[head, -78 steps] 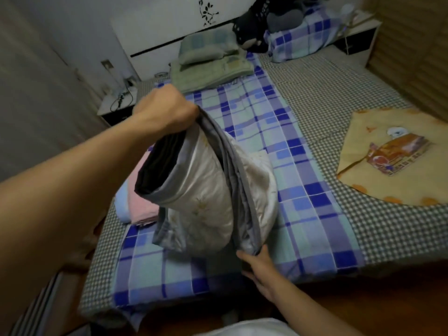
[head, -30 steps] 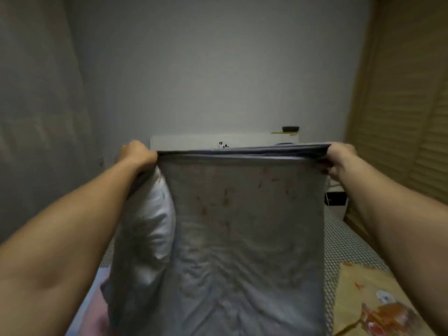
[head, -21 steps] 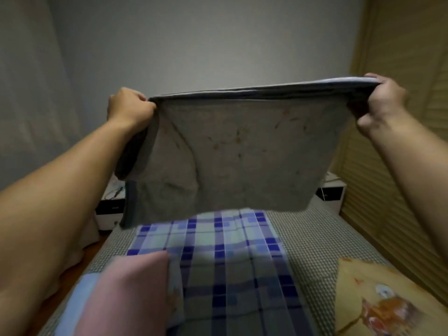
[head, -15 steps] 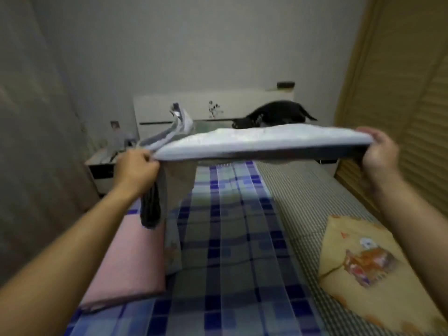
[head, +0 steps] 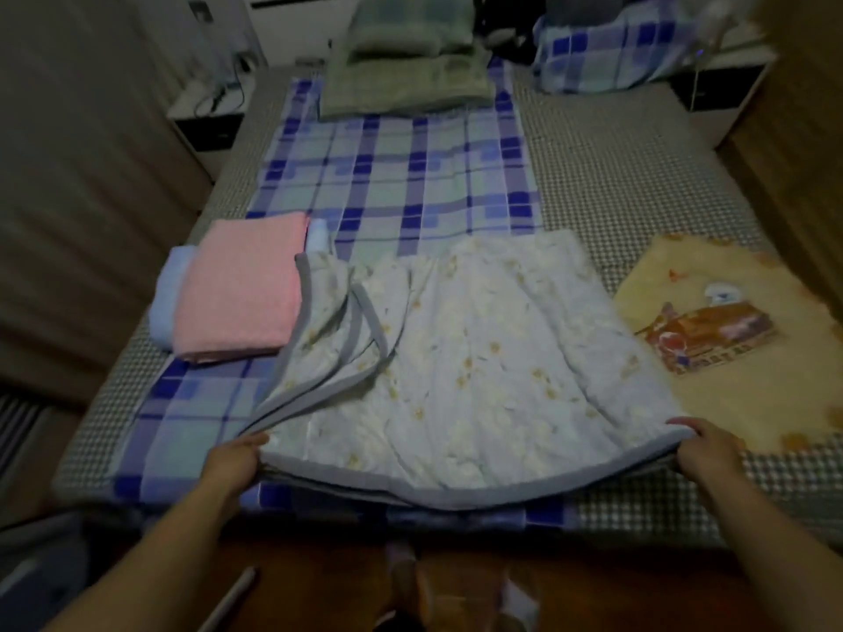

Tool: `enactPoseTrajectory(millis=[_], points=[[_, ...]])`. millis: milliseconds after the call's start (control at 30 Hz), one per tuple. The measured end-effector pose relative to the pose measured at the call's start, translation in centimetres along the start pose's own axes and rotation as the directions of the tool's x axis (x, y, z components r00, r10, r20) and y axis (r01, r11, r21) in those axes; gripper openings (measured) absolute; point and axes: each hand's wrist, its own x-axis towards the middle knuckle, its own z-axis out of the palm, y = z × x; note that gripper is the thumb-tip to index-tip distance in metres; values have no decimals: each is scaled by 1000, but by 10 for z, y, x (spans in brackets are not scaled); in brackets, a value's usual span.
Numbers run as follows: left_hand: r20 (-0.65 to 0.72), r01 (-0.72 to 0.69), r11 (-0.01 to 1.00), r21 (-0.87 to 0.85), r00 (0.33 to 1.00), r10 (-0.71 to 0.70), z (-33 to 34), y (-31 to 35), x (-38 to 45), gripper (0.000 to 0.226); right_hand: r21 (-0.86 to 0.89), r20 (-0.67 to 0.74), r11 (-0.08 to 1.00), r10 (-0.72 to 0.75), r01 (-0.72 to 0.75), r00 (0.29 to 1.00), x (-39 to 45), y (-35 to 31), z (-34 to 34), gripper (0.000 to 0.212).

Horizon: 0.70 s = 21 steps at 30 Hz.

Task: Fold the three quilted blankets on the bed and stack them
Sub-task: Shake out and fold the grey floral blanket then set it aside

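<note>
Hands (head: 230, 465) (head: 705, 456) pinch floral quilt (head: 479, 353) near-edge corners.

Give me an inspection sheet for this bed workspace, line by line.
Surface: bed in small grey check, with a blue plaid sheet down its middle.
Job's things: floral quilt spread flat, left layers fanned loose; pink folded blanket to its left; yellow cartoon blanket to its right, flat.
Clutter: green bedding and a plaid pillow at the headboard end.
Grippers: left hand and right hand each grip a near corner of the floral quilt.
Cables: cord on the nightstand.
Surroundings: wooden floor.
</note>
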Motion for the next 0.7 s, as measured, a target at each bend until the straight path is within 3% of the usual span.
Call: enactPoseTrajectory(millis=[67,133,200,233,267,300,333,367,433,533,700], points=[[75,-92,992,83,993,86,-13,24,-14,37,-46,1,999,-26,26,1000,2,-1,5,43],[170,-322,934,151,940,297,-26,62,-21,46,-101,4,992,-72,72,997,0,-9,9,42],[28,-490,868,80,872,489,-46,86,-16,52,-171,13,979,-111,112,994,-7,-18,16,37],[-101,-478,878,34,872,478,-51,84,-10,48,-206,28,969,-136,139,990,-11,-21,18,33],[-225,-383,918,-100,908,354,-52,72,-5,43,-234,48,960,-147,154,988,-14,-24,22,29],[-236,-205,949,-240,960,147,-51,54,0,33,-257,72,952,-151,165,986,-17,-25,25,25],[-144,19,927,-373,987,-78,-46,29,1,21,-267,76,950,-145,160,986,-19,-25,27,22],[-93,158,935,-319,976,-197,-39,5,3,17,-271,71,951,-132,146,989,-21,-24,28,20],[-54,187,979,83,982,-183,-27,-34,10,33,-260,8,961,-100,99,995,-21,-21,26,20],[-22,180,982,60,984,-179,-15,-62,19,30,-227,-118,973,-56,28,991,-22,-20,8,22],[43,118,975,190,991,-128,11,-73,22,36,-60,-328,998,10,-31,945,-17,-41,-44,24]])
